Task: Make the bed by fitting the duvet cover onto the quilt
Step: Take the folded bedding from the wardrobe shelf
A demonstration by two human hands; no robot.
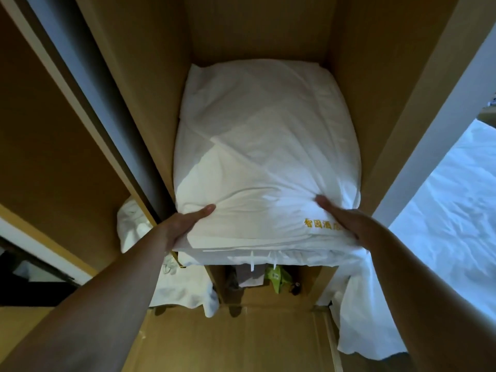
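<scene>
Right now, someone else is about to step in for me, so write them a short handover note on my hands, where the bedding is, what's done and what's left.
Left hand: grips the near left corner of the folded white bundle, thumb on top.
Right hand: holds the near right corner, thumb on top, beside the yellow lettering.
The bundle lies on a wardrobe shelf, its front edge overhanging. More white linen hangs below on the left. The bed is to the right.
Done: bundle gripped.
Left: pull it out, carry it to the bed, fit the cover onto the quilt.
</scene>
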